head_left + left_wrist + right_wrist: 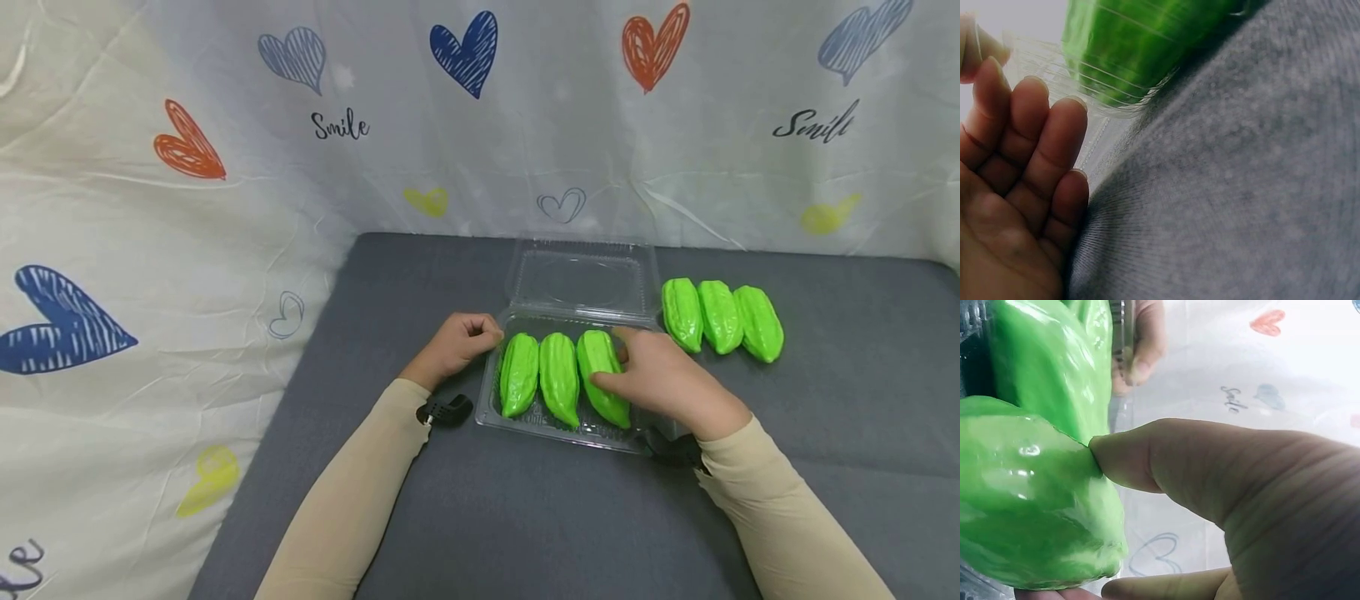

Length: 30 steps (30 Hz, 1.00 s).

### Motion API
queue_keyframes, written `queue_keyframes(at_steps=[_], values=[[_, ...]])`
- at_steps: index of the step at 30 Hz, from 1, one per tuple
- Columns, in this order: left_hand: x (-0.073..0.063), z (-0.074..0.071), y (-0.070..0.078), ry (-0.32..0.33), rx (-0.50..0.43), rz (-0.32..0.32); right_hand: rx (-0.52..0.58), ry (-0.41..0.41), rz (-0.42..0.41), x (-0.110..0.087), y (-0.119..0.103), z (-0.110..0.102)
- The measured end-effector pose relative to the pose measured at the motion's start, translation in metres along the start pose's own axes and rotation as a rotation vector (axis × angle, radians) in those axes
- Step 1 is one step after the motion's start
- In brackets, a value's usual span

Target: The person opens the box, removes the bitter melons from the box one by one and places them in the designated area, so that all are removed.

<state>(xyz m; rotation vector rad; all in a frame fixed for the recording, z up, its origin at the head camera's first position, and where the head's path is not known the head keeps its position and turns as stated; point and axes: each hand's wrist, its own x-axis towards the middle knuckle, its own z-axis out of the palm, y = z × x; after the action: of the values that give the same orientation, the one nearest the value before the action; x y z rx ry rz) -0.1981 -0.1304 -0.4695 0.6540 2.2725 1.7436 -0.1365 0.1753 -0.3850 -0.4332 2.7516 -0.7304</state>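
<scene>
A clear plastic clamshell box [525, 422] lies on the table with its lid [585, 275] folded back. Inside its base, side by side, are a left green star fruit [519, 375], a middle one [558, 379] and a right one [597, 358], all glossy and ridged. My right hand [667, 379] holds the right star fruit [1035, 500] between thumb and fingers; its fingertips are partly hidden. At the box's upper left corner, my left hand [459, 346] pinches the rim with curled fingers. Close by in the left wrist view, a star fruit [1129, 50] shows through the box wall.
Three more green star fruits [722, 317] lie in a row on the grey tabletop [525, 517], right of the lid. A white cloth [510, 150] printed with hearts hangs behind the table and along its left side.
</scene>
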Motion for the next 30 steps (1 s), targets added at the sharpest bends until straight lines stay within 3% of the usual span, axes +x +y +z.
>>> queue_keyframes(at_steps=[30], values=[[-0.001,-0.002,0.0,-0.006,-0.013,0.005,0.039,0.05,-0.027,-0.009,0.003,-0.012]])
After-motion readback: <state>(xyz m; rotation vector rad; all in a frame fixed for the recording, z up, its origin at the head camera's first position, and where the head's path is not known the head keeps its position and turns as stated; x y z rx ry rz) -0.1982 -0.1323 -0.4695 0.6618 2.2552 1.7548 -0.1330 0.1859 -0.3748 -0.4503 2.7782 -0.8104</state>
